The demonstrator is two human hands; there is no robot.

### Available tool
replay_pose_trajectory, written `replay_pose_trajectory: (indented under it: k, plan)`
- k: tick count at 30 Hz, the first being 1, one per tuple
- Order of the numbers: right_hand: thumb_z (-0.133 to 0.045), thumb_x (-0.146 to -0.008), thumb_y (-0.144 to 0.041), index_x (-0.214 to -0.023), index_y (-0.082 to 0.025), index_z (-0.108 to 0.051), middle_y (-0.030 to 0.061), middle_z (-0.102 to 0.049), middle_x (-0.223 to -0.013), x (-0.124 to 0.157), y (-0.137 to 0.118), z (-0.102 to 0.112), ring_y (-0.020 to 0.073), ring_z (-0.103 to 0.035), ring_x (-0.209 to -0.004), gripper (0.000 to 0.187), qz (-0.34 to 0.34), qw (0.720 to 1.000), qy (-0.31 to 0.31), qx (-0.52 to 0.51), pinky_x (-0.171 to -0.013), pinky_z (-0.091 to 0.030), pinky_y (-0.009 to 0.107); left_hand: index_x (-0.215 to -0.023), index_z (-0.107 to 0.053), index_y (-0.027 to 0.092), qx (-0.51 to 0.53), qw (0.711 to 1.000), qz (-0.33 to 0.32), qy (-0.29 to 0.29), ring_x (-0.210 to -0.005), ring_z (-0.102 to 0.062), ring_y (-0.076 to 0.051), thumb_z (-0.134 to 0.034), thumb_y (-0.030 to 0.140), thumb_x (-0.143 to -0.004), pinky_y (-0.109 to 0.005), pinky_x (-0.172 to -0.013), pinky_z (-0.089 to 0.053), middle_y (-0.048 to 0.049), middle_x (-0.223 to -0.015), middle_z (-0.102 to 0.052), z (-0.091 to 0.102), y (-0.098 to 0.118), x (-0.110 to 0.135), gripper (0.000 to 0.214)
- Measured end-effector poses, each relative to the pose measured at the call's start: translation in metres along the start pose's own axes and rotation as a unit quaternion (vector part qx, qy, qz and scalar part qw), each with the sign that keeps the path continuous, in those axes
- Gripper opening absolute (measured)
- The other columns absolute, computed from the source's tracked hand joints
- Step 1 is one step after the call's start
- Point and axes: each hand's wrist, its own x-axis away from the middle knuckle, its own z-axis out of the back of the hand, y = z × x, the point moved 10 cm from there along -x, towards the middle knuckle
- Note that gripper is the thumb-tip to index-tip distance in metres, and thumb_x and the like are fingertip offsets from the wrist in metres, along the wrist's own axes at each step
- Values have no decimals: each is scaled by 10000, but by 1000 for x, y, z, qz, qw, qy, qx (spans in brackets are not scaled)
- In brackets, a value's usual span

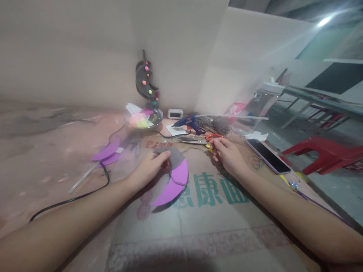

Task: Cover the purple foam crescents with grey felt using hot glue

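My left hand [159, 162] is closed on a purple crescent-shaped cutout [178, 173], thumb on top. Its upper part is covered in grey yarn [174, 155], and a loose strand lies across the purple below. From the top of the crescent a thin strand runs toward my right hand [225, 153], whose fingers are pinched together on it. Just beyond that hand lie scissors [197, 141] with orange handles. A blue glue gun [188, 122] rests behind them, beside balls of grey yarn [220, 125].
Leftward are purple cutouts [109, 151], a clear stick [85, 177] and a black cable [104, 181]. A grey crescent ornament with colored dots [146, 81] stands near the wall. A white clock [175, 113], a clear jug [262, 102] and a phone [268, 155] lie around the cardboard [159, 249].
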Motion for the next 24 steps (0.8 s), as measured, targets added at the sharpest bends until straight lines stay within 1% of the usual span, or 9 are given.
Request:
replay_pose_trajectory:
  k: [3, 6, 8, 9, 11, 13, 15, 18, 24]
  plan:
    - [-598, -828, -365, -988, -190, -605, -18, -551, -705, 12, -7, -17, 60, -451, -486, 237, -1, 995, -72, 75, -423, -385, 188, -502, -560, 148, 46, 999, 9, 6, -505, -493, -113, -538, 411, -798, -222, -530, -374, -3, -495, -543, 6, 0, -3, 396]
    - [-631, -812, -279, -1377, -325, -360, 69, -596, -1123, 43, -11, -65, 83, -561, -621, 628, -25, 965, -256, 53, -544, -482, 232, -545, -572, 150, 114, 994, 3, 4, -496, -493, -104, -571, 431, -787, -213, -509, -374, 1, -523, -554, 10, 1, -7, 371]
    - [-676, -778, -252, -1451, -422, -129, 109, -397, -1412, 66, -12, -92, 75, -582, -668, 884, -48, 933, -355, 1, -572, -501, 244, -580, -575, 149, 152, 988, -9, -3, -496, -495, -100, -599, 437, -775, -209, -502, -376, 4, -539, -558, 11, 3, -9, 349]
    - [-689, -770, -252, -1457, -436, -53, 118, -366, -1436, 74, -10, -101, 67, -580, -658, 954, -66, 919, -388, -13, -560, -499, 237, -598, -576, 148, 161, 987, -14, -5, -496, -496, -100, -604, 441, -775, -209, -497, -374, 4, -546, -559, 11, 4, -9, 344]
    - [-676, -790, -289, -1472, -378, -60, 113, -542, -1259, 83, 1, -108, 50, -547, -570, 923, -116, 897, -426, 0, -491, -463, 200, -619, -576, 146, 149, 988, -33, 1, -501, -496, -99, -595, 451, -785, -208, -492, -371, 4, -560, -561, 13, 6, -10, 348]
    - [-640, -819, -351, -1421, -253, -315, 47, -655, -906, 83, 12, -104, 35, -479, -469, 692, -160, 881, -443, 51, -412, -390, 157, -616, -571, 145, 104, 992, -72, 21, -524, -503, -101, -574, 452, -802, -208, -514, -383, 4, -572, -562, 19, 11, -11, 359]
    - [-630, -818, -394, -1157, -148, -591, 13, -624, -732, 80, 20, -92, 17, -426, -408, 420, -188, 868, -446, 114, -359, -316, 135, -611, -559, 148, 59, 991, -108, 45, -552, -513, -106, -556, 435, -817, -213, -556, -402, 8, -577, -559, 26, 16, -13, 353]
    - [-624, -812, -424, -992, -119, -632, -8, -593, -667, 78, 18, -72, 8, -393, -371, 354, -208, 862, -435, 156, -335, -284, 134, -602, -536, 158, 23, 990, -122, 71, -535, -497, -107, -534, 430, -825, -218, -551, -393, 22, -558, -533, 36, 14, -17, 352]
    - [-600, -818, -458, -1048, -124, -631, 22, -627, -716, 118, 0, -44, 13, -365, -403, 407, -257, 820, -468, 206, -348, -275, 130, -589, -544, 164, -38, 986, -137, 89, -548, -514, -124, -525, 413, -826, -228, -574, -403, 17, -551, -555, 41, 11, -19, 344]
